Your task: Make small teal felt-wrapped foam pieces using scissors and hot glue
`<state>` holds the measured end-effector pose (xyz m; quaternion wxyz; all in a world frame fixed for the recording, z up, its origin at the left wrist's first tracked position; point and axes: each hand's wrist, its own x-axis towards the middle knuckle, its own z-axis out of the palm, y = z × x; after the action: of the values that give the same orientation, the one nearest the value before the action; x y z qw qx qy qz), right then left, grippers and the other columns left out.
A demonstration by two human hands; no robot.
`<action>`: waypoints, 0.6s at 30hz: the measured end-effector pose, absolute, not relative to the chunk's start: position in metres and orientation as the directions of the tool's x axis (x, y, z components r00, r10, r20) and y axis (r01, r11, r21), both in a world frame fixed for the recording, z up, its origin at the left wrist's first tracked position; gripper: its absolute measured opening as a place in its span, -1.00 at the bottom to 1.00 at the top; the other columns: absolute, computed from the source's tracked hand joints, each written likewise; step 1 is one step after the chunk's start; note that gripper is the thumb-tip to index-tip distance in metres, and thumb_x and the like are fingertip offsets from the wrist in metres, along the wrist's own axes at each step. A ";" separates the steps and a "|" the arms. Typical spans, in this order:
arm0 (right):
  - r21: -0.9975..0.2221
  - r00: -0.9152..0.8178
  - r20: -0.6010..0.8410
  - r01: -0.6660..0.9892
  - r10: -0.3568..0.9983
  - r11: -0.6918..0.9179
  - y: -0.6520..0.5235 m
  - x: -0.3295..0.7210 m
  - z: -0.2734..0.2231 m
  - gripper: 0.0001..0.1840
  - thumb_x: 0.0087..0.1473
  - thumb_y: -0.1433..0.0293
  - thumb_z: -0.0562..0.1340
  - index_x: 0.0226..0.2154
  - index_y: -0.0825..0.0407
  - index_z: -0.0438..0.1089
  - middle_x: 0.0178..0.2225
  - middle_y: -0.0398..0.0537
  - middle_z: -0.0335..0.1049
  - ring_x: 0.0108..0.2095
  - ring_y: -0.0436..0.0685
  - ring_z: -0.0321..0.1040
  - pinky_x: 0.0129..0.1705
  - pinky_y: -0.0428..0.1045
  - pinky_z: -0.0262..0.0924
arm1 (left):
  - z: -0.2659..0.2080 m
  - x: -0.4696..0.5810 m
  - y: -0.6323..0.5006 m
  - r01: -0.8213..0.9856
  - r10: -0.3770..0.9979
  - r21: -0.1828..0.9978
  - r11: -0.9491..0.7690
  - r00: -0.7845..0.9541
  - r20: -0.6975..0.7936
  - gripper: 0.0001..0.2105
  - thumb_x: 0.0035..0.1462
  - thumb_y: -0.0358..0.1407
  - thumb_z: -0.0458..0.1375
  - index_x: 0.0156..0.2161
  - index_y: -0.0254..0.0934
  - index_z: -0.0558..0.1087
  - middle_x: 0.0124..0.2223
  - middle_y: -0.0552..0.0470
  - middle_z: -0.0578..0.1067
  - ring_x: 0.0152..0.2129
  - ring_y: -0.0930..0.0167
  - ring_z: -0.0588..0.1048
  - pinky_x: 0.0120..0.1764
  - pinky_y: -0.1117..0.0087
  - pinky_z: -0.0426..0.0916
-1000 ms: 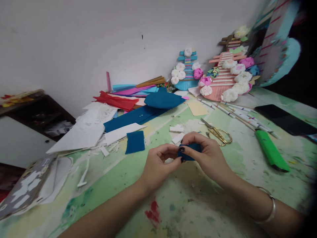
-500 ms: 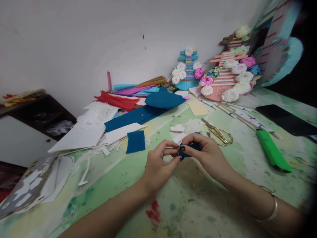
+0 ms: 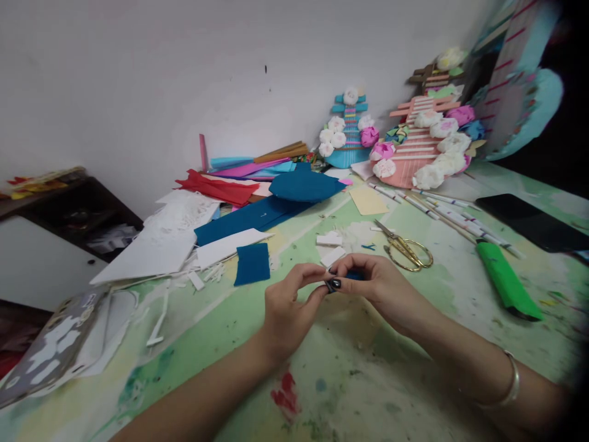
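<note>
The left hand [image 3: 289,310] and right hand [image 3: 384,287] meet over the surface [image 3: 221,350], fingertips pinched narrowly together around a small blue crepe-paper piece [image 3: 355,275], which lies mostly hidden between the fingers, its dark matte body showing under the curled right fingers and its edge near both thumbs. A smooth, rounded silver-toned bangle [image 3: 512,383] circles the right wrist. Beyond the left hand, a flat blue rectangle [image 3: 253,264] of similar fine-grained paper lies with slightly wavy edges, near a white strip [image 3: 232,247] tapering to a point. Behind these, a long blue band [image 3: 230,221] runs slantwise beneath a broad, leaf-shaped blue sheet [image 3: 306,186], with crumpled red paper [image 3: 216,187] just beside. Two small white blocks [image 3: 329,239], square-edged and foam-like, sit just past the fingers; near them rest scissors [image 3: 407,247] with ornate gold-coloured handles and grey metal blades. Farther right are slim white markers [image 3: 430,207] with coloured bands, a glossy black smartphone [image 3: 529,221] and a creased, elongated green paper bundle [image 3: 508,279]. Against the wall stand a turquoise guitar-shaped craft [image 3: 350,144] and a salmon-pink one [image 3: 405,161], both ribbed with strips and dressed with ruffled paper flowers [image 3: 444,127]. Any lettering on the markers is too small to read.
</note>
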<state>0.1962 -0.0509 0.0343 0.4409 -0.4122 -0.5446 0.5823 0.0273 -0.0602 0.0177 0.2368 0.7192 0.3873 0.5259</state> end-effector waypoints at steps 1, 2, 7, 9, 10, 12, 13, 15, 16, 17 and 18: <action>-0.998 -0.269 -0.003 -0.062 0.963 -0.021 -0.051 0.196 0.034 -0.78 -0.14 0.32 0.37 -0.53 0.08 0.35 -0.41 -0.09 0.39 -0.38 0.04 0.30 -0.34 -0.05 0.14 | 0.018 0.027 -0.060 0.301 0.803 0.747 -0.592 0.143 0.579 -0.79 0.02 -0.51 0.22 -0.23 -0.23 0.39 -0.29 0.09 0.58 -0.30 0.47 0.58 -0.18 0.52 0.44; -0.998 -0.261 0.001 -0.054 0.965 -0.013 -0.051 0.196 0.034 -0.78 -0.14 0.31 0.37 -0.53 0.08 0.35 -0.42 -0.10 0.39 -0.39 0.04 0.29 -0.34 -0.05 0.14 | 0.018 0.027 -0.059 0.282 0.807 0.758 -0.588 0.142 0.573 -0.78 0.02 -0.51 0.22 -0.21 -0.23 0.40 -0.27 0.08 0.58 -0.28 0.46 0.57 -0.16 0.50 0.44; -0.981 -0.142 0.181 0.041 0.973 0.189 -0.055 0.194 0.038 -0.84 -0.09 0.36 0.33 -0.53 0.06 0.36 -0.43 -0.11 0.36 -0.36 0.07 0.29 -0.29 -0.01 0.14 | 0.024 0.030 -0.057 0.085 0.846 0.850 -0.519 0.191 0.498 -0.66 -0.01 -0.51 0.24 -0.10 -0.25 0.37 -0.10 -0.05 0.51 -0.13 0.37 0.50 -0.05 0.35 0.42; -0.950 -0.077 0.289 0.103 0.954 0.296 -0.057 0.192 0.038 -0.88 -0.08 0.41 0.32 -0.53 0.05 0.36 -0.41 -0.11 0.34 -0.34 0.07 0.30 -0.28 0.00 0.14 | 0.027 0.031 -0.057 0.016 0.860 0.883 -0.468 0.239 0.451 -0.57 -0.08 -0.47 0.30 -0.06 -0.26 0.36 -0.06 -0.08 0.48 -0.15 0.35 0.50 -0.10 0.35 0.45; -0.932 -0.055 0.334 0.128 0.941 0.338 -0.058 0.192 0.038 -0.89 -0.08 0.43 0.32 -0.53 0.05 0.36 -0.41 -0.11 0.34 -0.33 0.07 0.29 -0.28 -0.01 0.14 | 0.027 0.031 -0.057 -0.014 0.872 0.904 -0.428 0.255 0.417 -0.55 -0.10 -0.45 0.33 -0.06 -0.26 0.35 -0.09 -0.07 0.48 -0.20 0.36 0.51 -0.15 0.37 0.47; -0.908 -0.048 0.389 0.151 0.920 0.392 -0.060 0.190 0.038 -0.89 -0.07 0.47 0.31 -0.53 0.04 0.36 -0.40 -0.11 0.32 -0.33 0.06 0.29 -0.29 -0.01 0.13 | 0.028 0.031 -0.057 -0.043 0.903 0.936 -0.349 0.250 0.348 -0.58 -0.12 -0.40 0.35 -0.10 -0.27 0.38 -0.21 -0.02 0.52 -0.33 0.42 0.53 -0.25 0.43 0.49; -0.902 -0.054 0.403 0.148 0.914 0.406 -0.060 0.189 0.037 -0.88 -0.07 0.49 0.31 -0.53 0.04 0.35 -0.40 -0.11 0.32 -0.33 0.06 0.28 -0.30 -0.02 0.13 | 0.028 0.031 -0.058 -0.038 0.917 0.946 -0.322 0.234 0.322 -0.63 -0.12 -0.39 0.36 -0.15 -0.28 0.40 -0.28 0.01 0.53 -0.38 0.45 0.53 -0.28 0.45 0.48; -0.902 -0.060 0.407 0.129 0.911 0.412 -0.061 0.187 0.035 -0.87 -0.06 0.50 0.30 -0.53 0.03 0.34 -0.40 -0.12 0.31 -0.34 0.06 0.28 -0.31 -0.02 0.13 | 0.029 0.030 -0.058 -0.007 0.935 0.953 -0.302 0.192 0.298 -0.70 -0.12 -0.38 0.36 -0.23 -0.29 0.44 -0.35 0.04 0.54 -0.42 0.47 0.53 -0.29 0.48 0.48; -0.907 -0.060 0.401 0.115 0.914 0.405 -0.062 0.187 0.035 -0.87 -0.06 0.51 0.30 -0.53 0.03 0.34 -0.40 -0.12 0.31 -0.33 0.06 0.28 -0.31 -0.02 0.14 | 0.029 0.030 -0.058 0.005 0.939 0.953 -0.301 0.178 0.296 -0.71 -0.13 -0.38 0.37 -0.25 -0.29 0.45 -0.36 0.04 0.54 -0.43 0.47 0.53 -0.29 0.49 0.48; -0.912 -0.058 0.393 0.102 0.918 0.397 -0.062 0.187 0.034 -0.87 -0.06 0.51 0.29 -0.53 0.02 0.34 -0.40 -0.12 0.31 -0.33 0.06 0.28 -0.31 -0.01 0.14 | 0.028 0.030 -0.058 0.009 0.940 0.953 -0.302 0.170 0.296 -0.71 -0.15 -0.39 0.37 -0.26 -0.29 0.45 -0.36 0.04 0.55 -0.43 0.47 0.53 -0.30 0.49 0.48; -0.917 -0.059 0.385 0.092 0.921 0.389 -0.062 0.187 0.033 -0.87 -0.06 0.51 0.30 -0.53 0.02 0.34 -0.39 -0.12 0.31 -0.33 0.07 0.28 -0.30 -0.01 0.14 | 0.028 0.030 -0.058 0.009 0.940 0.953 -0.302 0.168 0.296 -0.71 -0.15 -0.39 0.37 -0.26 -0.29 0.45 -0.36 0.05 0.55 -0.43 0.46 0.53 -0.30 0.49 0.49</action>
<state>0.1870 -0.0619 0.0332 0.5529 -0.4062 -0.6234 0.3750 0.0296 -0.0576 0.0284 0.4489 0.6185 0.3838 0.5183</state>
